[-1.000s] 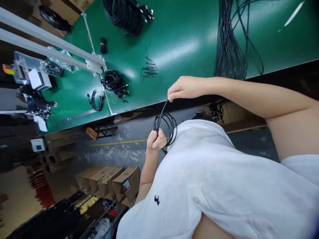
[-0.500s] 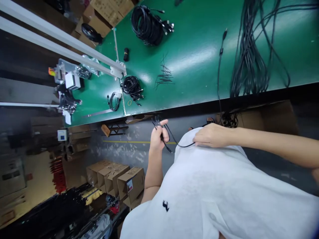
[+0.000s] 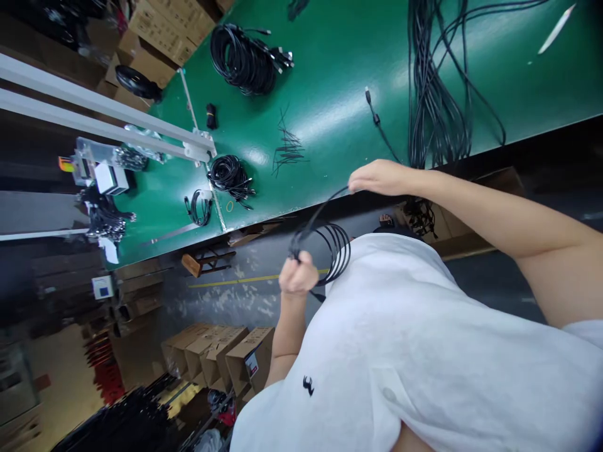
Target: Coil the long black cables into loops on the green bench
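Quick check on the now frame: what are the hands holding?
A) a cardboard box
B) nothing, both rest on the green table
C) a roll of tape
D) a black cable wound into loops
D. One hand grips a bundle of black cable loops in front of the white shirt, and the other hand pinches the strand that runs up from the loops, near the edge of the green table.

The left hand [image 3: 298, 274] grips a black cable coil [image 3: 333, 250] just below the green table [image 3: 339, 94] edge. The right hand [image 3: 381, 177] pinches the cable's free strand at that edge, beside loose cables [image 3: 436, 107].
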Demonstrator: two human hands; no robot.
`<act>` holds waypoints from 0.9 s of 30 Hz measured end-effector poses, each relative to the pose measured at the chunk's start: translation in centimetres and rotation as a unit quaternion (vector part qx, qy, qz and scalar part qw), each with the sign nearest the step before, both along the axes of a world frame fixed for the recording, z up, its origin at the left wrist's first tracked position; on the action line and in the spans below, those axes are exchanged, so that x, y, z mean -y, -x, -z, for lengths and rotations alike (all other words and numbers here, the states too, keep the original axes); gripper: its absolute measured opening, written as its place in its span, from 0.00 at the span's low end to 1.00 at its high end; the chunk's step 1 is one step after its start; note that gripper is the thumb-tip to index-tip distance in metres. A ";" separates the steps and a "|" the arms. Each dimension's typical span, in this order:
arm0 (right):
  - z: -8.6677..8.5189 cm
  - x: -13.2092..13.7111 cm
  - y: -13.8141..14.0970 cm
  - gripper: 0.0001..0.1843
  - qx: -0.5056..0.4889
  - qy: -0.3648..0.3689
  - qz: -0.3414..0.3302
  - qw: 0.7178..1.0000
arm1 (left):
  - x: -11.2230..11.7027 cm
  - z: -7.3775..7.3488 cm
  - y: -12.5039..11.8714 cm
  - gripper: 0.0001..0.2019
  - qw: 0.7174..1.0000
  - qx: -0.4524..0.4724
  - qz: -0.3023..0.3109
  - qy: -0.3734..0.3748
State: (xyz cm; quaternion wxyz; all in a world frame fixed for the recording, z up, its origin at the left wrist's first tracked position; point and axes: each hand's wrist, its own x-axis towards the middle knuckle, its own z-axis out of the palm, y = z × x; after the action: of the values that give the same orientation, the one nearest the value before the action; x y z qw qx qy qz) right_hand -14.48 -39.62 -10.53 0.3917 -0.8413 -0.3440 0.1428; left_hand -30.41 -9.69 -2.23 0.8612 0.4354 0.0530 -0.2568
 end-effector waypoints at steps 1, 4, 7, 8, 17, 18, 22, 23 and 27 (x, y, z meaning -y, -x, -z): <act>2.0 1.3 0.1 0.22 -0.005 0.036 0.038 0.999 | -0.9 -0.7 -0.3 0.13 0.996 0.041 -0.072 0.021; 5.7 3.9 2.9 0.22 0.004 0.133 0.066 0.989 | -3.2 -2.5 -1.3 0.18 0.974 0.086 -0.211 0.001; 3.9 2.7 8.2 0.20 0.026 0.121 -0.106 0.987 | -3.1 -2.1 -1.9 0.17 0.967 0.003 -0.231 -0.110; 2.2 1.6 9.7 0.20 0.036 0.095 -0.156 0.983 | -2.3 -1.5 -2.0 0.16 0.964 -0.023 -0.225 -0.141; -5.0 -2.9 4.8 0.20 -0.010 0.012 -0.148 0.989 | 2.5 2.2 0.8 0.20 0.982 -0.090 0.134 -0.095; -4.1 -1.5 3.7 0.21 -0.031 0.013 -0.121 0.992 | 1.7 1.9 1.0 0.20 0.988 -0.076 0.118 -0.057; -0.1 5.0 0.7 0.25 -0.024 0.029 0.031 0.999 | -1.3 0.8 1.2 0.17 0.994 0.036 -0.100 0.035; 0.8 6.3 0.2 0.26 -0.002 0.032 0.044 0.999 | -1.7 0.5 1.2 0.16 0.987 0.044 -0.151 0.032; 3.1 7.4 0.7 0.25 0.023 0.074 0.080 0.994 | -1.5 -0.9 0.9 0.22 0.965 0.039 -0.259 -0.013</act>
State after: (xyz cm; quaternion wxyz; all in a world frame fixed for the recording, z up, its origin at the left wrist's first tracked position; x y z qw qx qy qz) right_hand -15.21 -47.05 -13.63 0.3303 -0.8960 -0.2729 0.1165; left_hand -31.32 -8.16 -1.31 0.8941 0.4274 0.1338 -0.0074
